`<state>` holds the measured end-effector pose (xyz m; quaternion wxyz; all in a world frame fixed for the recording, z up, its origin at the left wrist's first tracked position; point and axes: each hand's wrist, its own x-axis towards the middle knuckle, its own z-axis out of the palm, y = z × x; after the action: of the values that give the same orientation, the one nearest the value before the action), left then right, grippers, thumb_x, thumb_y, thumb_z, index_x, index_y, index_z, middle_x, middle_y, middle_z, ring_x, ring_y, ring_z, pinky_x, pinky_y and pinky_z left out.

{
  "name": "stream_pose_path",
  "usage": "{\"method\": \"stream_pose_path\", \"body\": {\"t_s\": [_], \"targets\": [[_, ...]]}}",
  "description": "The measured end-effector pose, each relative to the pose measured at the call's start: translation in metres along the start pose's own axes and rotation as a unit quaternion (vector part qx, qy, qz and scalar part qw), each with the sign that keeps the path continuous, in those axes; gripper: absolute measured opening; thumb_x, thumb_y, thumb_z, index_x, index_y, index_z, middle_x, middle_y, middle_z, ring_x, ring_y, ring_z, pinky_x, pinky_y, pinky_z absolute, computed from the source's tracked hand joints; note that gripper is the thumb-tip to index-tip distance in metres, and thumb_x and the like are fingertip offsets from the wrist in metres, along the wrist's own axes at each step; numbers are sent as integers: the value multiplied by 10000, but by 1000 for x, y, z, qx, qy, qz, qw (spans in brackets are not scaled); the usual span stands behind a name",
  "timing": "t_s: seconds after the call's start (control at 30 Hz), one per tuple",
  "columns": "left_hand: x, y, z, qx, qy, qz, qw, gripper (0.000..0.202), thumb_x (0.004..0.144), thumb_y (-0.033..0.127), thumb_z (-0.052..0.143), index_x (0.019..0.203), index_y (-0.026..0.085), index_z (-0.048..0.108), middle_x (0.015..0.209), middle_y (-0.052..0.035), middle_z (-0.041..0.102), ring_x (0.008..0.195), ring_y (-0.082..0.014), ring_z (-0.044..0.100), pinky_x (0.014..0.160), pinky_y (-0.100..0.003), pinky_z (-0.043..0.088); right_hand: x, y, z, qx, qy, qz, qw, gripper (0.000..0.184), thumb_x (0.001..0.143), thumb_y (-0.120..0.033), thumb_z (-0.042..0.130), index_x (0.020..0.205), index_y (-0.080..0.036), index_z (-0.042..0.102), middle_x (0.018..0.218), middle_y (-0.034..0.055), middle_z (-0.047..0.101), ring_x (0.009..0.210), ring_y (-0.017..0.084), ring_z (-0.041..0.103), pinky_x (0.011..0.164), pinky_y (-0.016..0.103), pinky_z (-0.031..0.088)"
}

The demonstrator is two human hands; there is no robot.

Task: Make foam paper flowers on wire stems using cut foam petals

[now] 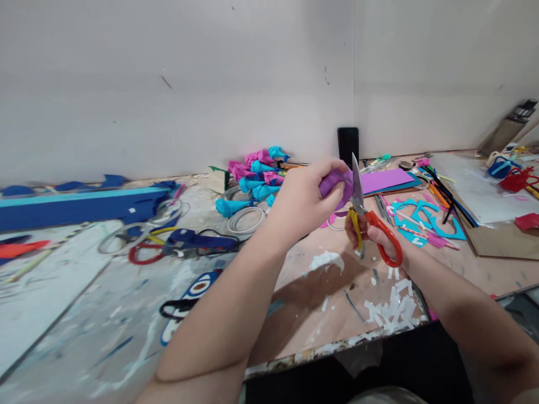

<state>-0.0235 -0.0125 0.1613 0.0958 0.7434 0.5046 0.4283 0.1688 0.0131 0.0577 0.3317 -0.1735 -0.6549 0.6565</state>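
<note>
Can make out only one blade of the scissors [357,196]; can't find the second. Can't see all of the purple piece [330,180], partly hidden by the left hand [309,191]. Can't confirm contact with the blade. Pinching purple piece between left thumb and fingers, just left of scissors. Gripping scissors in right hand [373,233], partly hidden by handles. Seeing phone [348,145] behind scissors, white scraps [396,308] in front, on worktop [307,320].
</note>
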Motion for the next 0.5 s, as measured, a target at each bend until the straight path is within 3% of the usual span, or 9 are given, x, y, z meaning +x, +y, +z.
{"method": "stream_pose_path", "body": {"t_s": [0.2, 0.5], "targets": [[2, -1, -2, 26, 9, 14, 1000, 293, 809, 183, 556, 1060, 210, 705, 927, -34, 778, 848, -213, 722, 823, -323, 551, -1, 5, -5, 60, -61, 26, 996, 666, 780, -764, 685, 1068, -176, 564, 840, 7, 533, 741, 137, 523, 752, 311, 534], [3, -7, -2, 12, 28, 20, 999, 297, 782, 156, 562, 1020, 221, 727, 930, -32, 776, 827, -206, 709, 795, -327, 553, -1, 7, -8, 87, -68, 23, 994, 703, 744, -768, 718, 1100, -176, 584, 854, 7, 520, 772, 136, 518, 792, 316, 527]]}}
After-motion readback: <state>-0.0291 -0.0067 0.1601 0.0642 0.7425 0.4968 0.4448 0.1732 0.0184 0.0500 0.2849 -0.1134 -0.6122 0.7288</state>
